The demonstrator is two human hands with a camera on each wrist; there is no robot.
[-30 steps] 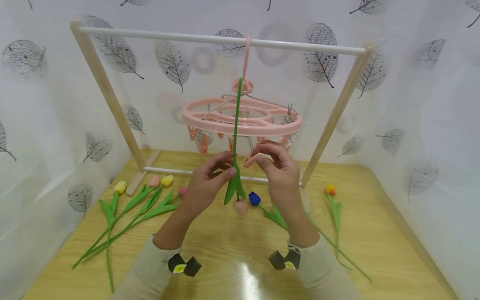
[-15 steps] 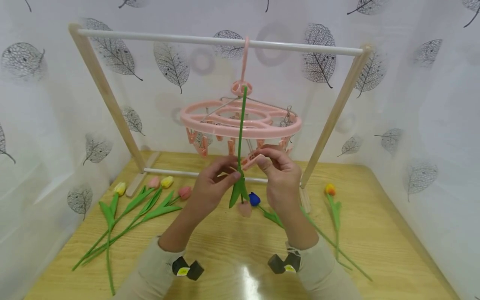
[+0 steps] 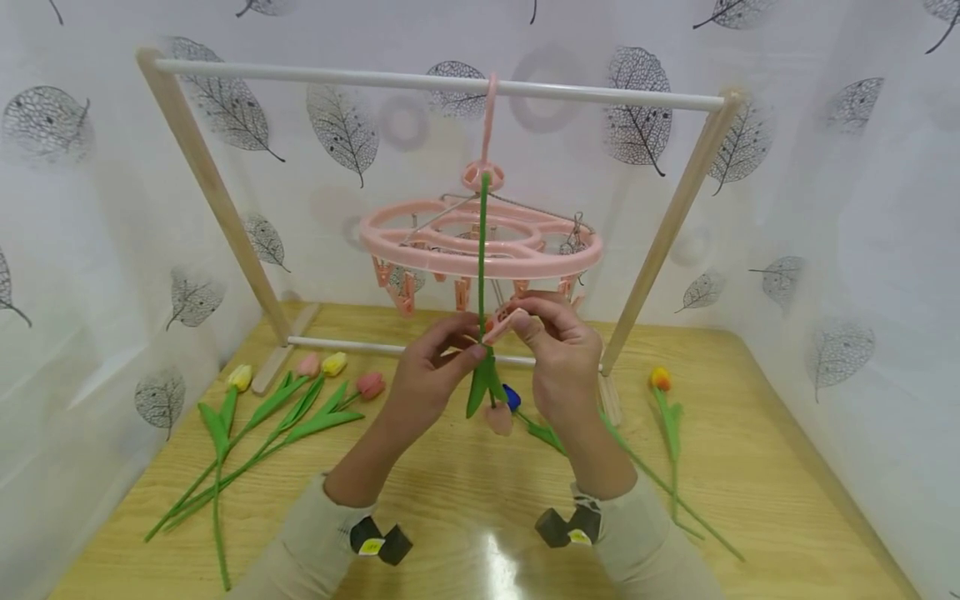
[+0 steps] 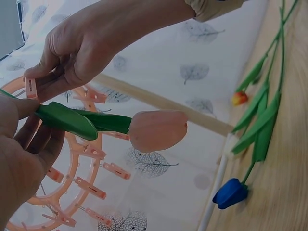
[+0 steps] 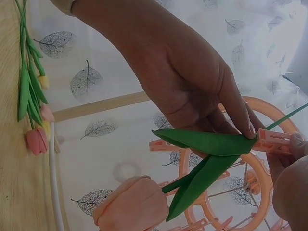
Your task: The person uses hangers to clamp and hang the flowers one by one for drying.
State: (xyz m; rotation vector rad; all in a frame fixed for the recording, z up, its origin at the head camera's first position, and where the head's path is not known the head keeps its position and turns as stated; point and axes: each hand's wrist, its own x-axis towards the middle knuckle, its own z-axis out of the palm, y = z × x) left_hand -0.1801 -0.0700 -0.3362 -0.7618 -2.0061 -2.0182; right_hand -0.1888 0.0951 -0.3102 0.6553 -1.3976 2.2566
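An artificial pale pink tulip (image 3: 498, 418) hangs bloom down, its green stem standing upright above the leaves. My left hand (image 3: 431, 375) pinches that stem just above the leaves between thumb and fingers. With its thumb and fingers, my right hand (image 3: 564, 354) pinches a pink clothespin (image 5: 274, 140), which hangs from a round pink clip hanger (image 3: 420, 252). In the right wrist view the clothespin's tip lies right at the stem, next to the left fingertips. The tulip's bloom (image 4: 159, 130) points away from both hands in the left wrist view.
A white rod (image 3: 315, 73) on wooden posts (image 3: 213, 183) carries the hanger, whose other clothespins (image 3: 462, 293) dangle below the ring. Several tulips (image 3: 240, 377) lie at the table's left. A blue tulip (image 3: 512, 397) and an orange-yellow tulip (image 3: 661, 379) lie to the right.
My left hand has moved a little right with the tulip, bringing the stem to the clothespin's tip. The right hand keeps its pinch on the clothespin, nearly in place.
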